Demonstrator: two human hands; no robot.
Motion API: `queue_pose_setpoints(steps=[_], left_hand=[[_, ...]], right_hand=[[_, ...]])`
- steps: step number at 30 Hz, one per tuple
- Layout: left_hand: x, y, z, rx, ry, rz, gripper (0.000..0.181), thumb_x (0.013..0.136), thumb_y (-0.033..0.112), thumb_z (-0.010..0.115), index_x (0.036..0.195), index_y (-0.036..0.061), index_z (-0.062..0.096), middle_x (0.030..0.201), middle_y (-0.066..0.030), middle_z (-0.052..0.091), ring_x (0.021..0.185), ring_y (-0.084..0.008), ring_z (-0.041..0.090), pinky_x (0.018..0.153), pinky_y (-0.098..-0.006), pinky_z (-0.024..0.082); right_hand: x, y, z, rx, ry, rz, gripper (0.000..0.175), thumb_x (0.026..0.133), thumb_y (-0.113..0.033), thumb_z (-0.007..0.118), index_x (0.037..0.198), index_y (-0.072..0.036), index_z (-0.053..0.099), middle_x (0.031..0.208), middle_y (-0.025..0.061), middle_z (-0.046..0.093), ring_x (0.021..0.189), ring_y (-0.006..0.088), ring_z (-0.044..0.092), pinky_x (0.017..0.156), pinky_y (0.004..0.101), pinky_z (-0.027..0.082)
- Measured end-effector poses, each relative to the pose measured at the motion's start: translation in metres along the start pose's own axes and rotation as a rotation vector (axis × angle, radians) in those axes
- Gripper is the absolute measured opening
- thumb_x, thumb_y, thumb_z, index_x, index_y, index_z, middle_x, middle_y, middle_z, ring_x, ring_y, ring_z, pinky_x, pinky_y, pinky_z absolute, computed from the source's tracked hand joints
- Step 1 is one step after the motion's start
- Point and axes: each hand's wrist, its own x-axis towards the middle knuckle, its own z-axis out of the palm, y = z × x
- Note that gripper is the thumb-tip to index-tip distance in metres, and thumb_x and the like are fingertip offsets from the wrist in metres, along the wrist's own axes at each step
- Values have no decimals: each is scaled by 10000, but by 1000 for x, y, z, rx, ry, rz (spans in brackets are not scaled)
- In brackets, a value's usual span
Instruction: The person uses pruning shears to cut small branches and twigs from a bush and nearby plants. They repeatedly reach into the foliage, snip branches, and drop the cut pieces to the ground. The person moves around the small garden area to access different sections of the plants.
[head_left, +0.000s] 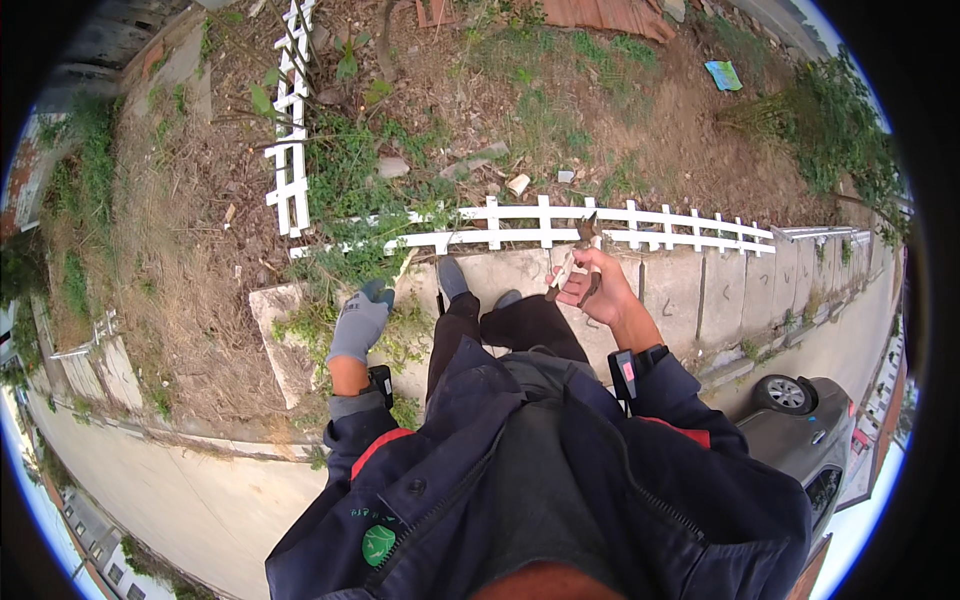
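My left hand (360, 322) wears a grey glove with dark coated fingers. Its fingers are curled among leafy green weeds (304, 326) by the concrete edge. A pale stick (405, 268) shows right at the fingertips; whether they grip it or a stem is hidden. My right hand (600, 289) is bare, palm turned up, around worn pruning shears (564, 276). Their handles are spread, and the dark blades point away from me, over the low white picket fence (544, 223). Green creepers (360, 240) cover the fence's left part.
I stand on concrete slabs (517, 266) with bent metal loops. Another white fence run (292, 120) leads away at left. Beyond lie dry soil, a stone (392, 167), a broken pale block (517, 184) and a blue-green packet (723, 76). A grey car (806, 427) stands at right.
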Motion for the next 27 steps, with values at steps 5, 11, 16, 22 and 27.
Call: queue_pose_setpoints(steps=[5, 11, 16, 22, 27], left_hand=[[16, 4, -7, -38, 21, 4, 532, 938, 380, 617, 1392, 102, 599, 1273, -225, 672, 1149, -393, 652, 983, -430, 504], [17, 20, 4, -108, 102, -17, 528, 945, 376, 611, 1387, 87, 599, 1305, -222, 655, 1151, -394, 649, 983, -428, 502], [6, 40, 34, -213, 91, -75, 518, 944, 370, 609, 1385, 99, 601, 1204, -219, 702, 1079, -376, 680, 940, -431, 513], [2, 50, 60, -353, 82, -39, 506, 952, 339, 611, 1385, 76, 595, 1255, -204, 687, 1102, -355, 675, 956, -409, 510], [22, 30, 62, -365, 70, -56, 498, 954, 285, 626, 1392, 52, 583, 1298, -185, 677, 1121, -323, 677, 960, -383, 507]], right_hand=[[16, -11, 3, -121, 71, 119, 419, 854, -357, 670, 1117, -62, 534, 1154, 234, 671, 1077, 356, 689, 964, 495, 508], [46, -35, 8, -179, 106, 169, 360, 826, -308, 735, 1093, -137, 564, 1011, 146, 671, 1007, 351, 697, 926, 561, 520], [64, -66, 8, -348, 63, 155, 363, 839, -289, 710, 1127, -129, 559, 983, 125, 664, 960, 352, 712, 869, 543, 574], [85, -83, 32, -438, 41, 169, 316, 832, -305, 728, 1029, -108, 579, 900, 110, 642, 850, 305, 704, 783, 514, 581], [103, -66, 56, -503, 56, 210, 338, 833, -325, 730, 1049, -120, 570, 913, 110, 644, 880, 309, 702, 804, 541, 566]])
